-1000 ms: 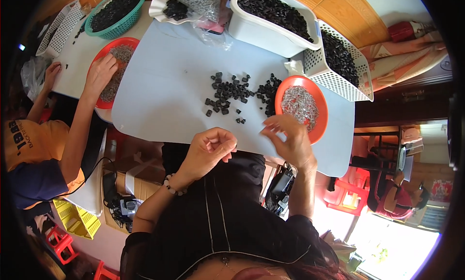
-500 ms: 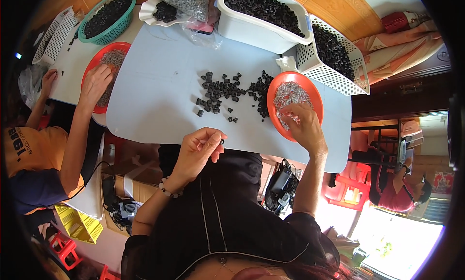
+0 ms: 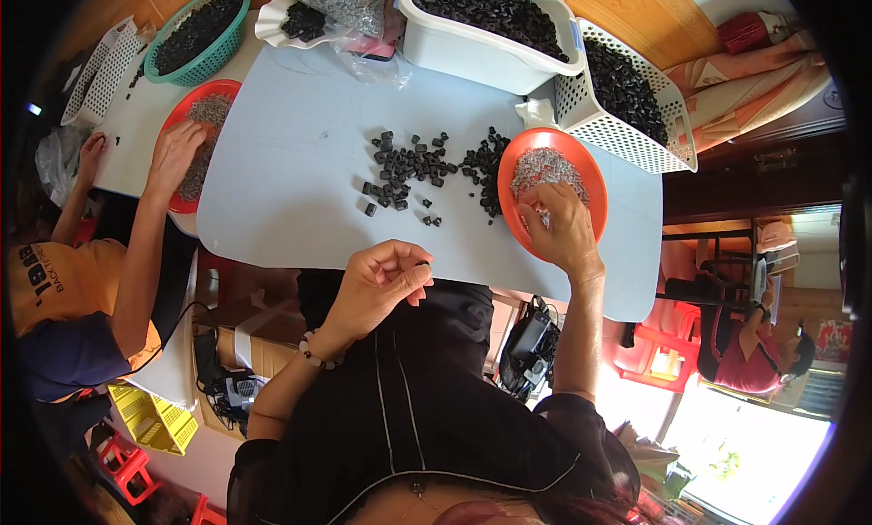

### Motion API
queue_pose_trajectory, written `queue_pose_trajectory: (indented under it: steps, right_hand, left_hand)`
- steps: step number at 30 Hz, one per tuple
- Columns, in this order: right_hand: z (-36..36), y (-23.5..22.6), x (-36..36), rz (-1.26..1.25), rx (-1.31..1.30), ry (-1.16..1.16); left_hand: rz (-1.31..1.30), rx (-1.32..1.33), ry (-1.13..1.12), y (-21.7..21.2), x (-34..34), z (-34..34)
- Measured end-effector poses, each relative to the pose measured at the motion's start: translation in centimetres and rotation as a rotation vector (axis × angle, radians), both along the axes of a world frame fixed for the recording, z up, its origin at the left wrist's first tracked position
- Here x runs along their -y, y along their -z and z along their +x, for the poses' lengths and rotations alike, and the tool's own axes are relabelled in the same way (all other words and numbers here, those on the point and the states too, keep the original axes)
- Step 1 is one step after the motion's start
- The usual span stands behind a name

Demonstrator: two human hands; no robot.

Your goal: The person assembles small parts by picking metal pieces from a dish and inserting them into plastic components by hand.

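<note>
Currently, landmark dish: a rounded orange-red plastic dish (image 3: 595, 184) holding thin silver metal pieces (image 3: 545, 167), on a pale blue-grey tabletop (image 3: 291, 134).
Right hand: the right hand (image 3: 565, 230) covers the dish's near part, fingers curled down to the metal pieces, blocking some from view; whether it grips one, I cannot tell.
Left hand: left of the dish and nearer the body, the left hand (image 3: 381, 284) pinches a small black piece (image 3: 423, 263), mostly hidden by the fingertips.
Black plastic parts: small, blocky black plastic parts (image 3: 409, 164) lie left of the dish, the nearest heap close against its rim.
Behind the dish: a deep whitish plastic tub (image 3: 481, 62) and a white perforated plastic basket (image 3: 618, 136), both filled with black parts.
Co-worker: far left of the dish, a co-worker's hand (image 3: 175, 154) at a red dish (image 3: 173, 125).
</note>
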State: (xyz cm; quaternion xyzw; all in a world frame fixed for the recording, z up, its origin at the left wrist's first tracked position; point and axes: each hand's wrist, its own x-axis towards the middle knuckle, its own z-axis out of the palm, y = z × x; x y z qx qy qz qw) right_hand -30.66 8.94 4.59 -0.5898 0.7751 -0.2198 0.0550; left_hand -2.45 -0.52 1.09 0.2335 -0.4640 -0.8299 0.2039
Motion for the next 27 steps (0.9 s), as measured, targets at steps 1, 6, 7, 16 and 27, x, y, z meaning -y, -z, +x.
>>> queue_pose_trajectory:
  steps: [1,6,7,16,27]
  right_hand:
    - [-0.2,0.2,-0.1,-0.021,0.008,0.034]
    - [-1.4,0.2,-0.5,-0.096,0.075,0.106]
    - [-1.4,0.1,-0.5,-0.084,0.063,0.116]
    - [0.3,-0.2,0.0,-0.051,-0.097,-0.06]
    - [0.0,-1.1,-0.3,-0.128,0.005,-0.008]
  left_hand:
    - [0.0,0.001,0.002,0.0,0.0,-0.1]
    - [-0.005,0.026,-0.002,-0.3,0.1,-0.4]
    - [-0.006,0.026,-0.001,-0.3,0.1,-0.5]
    - [-0.027,0.046,0.0,0.0,-0.1,-0.6]
    - [-0.149,0.022,-0.09,-0.9,0.7,-0.1]
